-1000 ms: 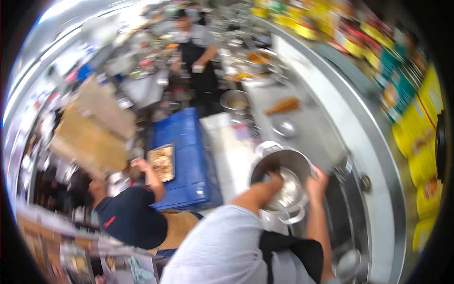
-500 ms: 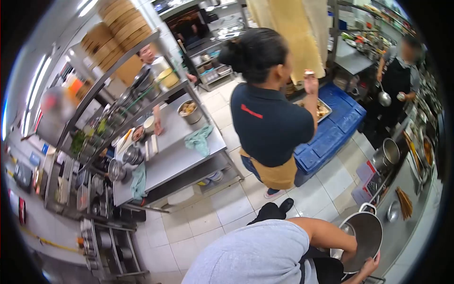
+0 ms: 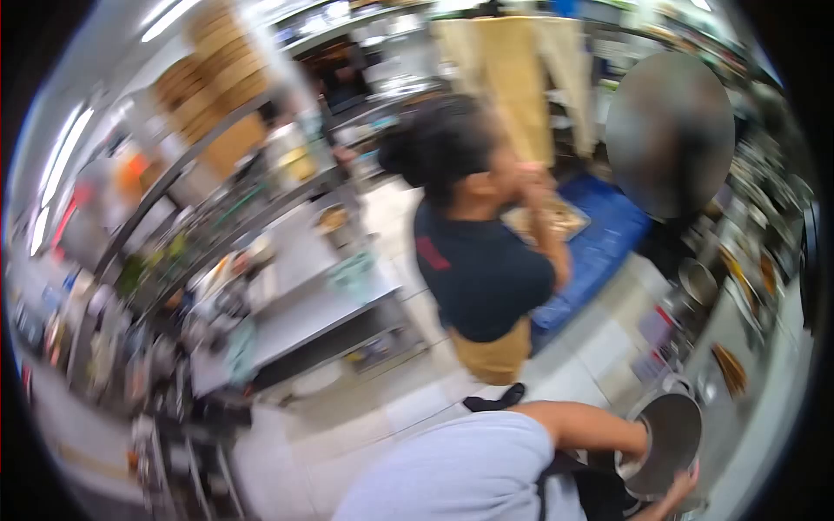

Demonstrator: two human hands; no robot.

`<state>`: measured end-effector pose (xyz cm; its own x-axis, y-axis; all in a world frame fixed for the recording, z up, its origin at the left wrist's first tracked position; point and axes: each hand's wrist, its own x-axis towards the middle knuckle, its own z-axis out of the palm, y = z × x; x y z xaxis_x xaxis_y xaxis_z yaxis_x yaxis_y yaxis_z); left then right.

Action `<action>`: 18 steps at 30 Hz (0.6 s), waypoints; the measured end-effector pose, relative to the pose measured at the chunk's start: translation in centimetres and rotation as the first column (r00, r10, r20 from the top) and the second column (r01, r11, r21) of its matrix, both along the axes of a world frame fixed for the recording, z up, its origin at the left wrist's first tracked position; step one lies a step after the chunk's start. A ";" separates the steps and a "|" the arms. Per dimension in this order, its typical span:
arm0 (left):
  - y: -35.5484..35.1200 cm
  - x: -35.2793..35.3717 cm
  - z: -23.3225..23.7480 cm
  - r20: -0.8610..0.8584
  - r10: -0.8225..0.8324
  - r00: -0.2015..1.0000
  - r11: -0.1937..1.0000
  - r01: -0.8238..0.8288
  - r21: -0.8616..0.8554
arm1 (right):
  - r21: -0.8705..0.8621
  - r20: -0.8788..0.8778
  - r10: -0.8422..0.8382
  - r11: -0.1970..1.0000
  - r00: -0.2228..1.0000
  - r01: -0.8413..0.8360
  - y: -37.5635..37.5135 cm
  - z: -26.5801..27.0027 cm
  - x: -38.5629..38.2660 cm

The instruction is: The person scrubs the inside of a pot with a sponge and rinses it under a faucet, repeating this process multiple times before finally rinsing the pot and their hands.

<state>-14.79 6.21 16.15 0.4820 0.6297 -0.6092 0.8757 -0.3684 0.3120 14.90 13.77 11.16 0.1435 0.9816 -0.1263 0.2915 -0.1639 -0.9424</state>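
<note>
A deep metal pot with a loop handle on its rim is tipped on its side at the lower right, its mouth facing my body. My left arm stretches across to it, with my left hand inside the mouth near the rim. Those fingers are blurred and partly hidden, so what they hold does not show. At the lower edge of the pot, my right hand is closed around the rim.
A co-worker in a dark shirt stands near a blue chest bearing a tray of food. A steel worktable with shelving is at left. Another person, blurred, stands by the cluttered counter at right.
My view has tilted and blurred. My left hand has shifted slightly up inside the pot, while my right stays on the rim. The co-worker's raised hand has moved nearer their face.
</note>
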 end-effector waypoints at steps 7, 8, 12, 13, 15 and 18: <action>3.0 1.6 1.1 -0.016 -0.286 0.958 0.958 0.286 -0.005 | 0.152 0.118 -0.251 0.961 0.961 0.232 -5.9 10.1 -6.5; 4.1 1.9 2.4 -0.026 -0.316 0.948 0.949 0.316 -0.005 | 0.152 0.108 -0.281 0.952 0.953 0.264 -5.6 9.1 -5.4; 7.0 3.5 7.7 0.164 -0.288 0.944 0.948 0.256 0.191 | 0.113 -0.159 -0.417 0.893 0.895 0.436 -2.9 2.8 -1.3; 7.9 4.0 8.6 0.265 -0.242 0.933 0.952 0.176 0.249 | 0.120 -0.191 -0.454 0.869 0.870 0.480 -2.8 2.0 -0.8; 9.9 4.7 10.4 0.285 -0.269 0.920 0.944 0.193 0.267 | 0.208 -0.192 -0.542 0.792 0.818 0.574 -2.0 0.9 -1.6; 11.2 5.0 11.8 0.382 -0.279 0.881 0.934 0.156 0.321 | 0.311 -0.302 -0.671 0.602 0.677 0.735 -2.1 3.7 -5.5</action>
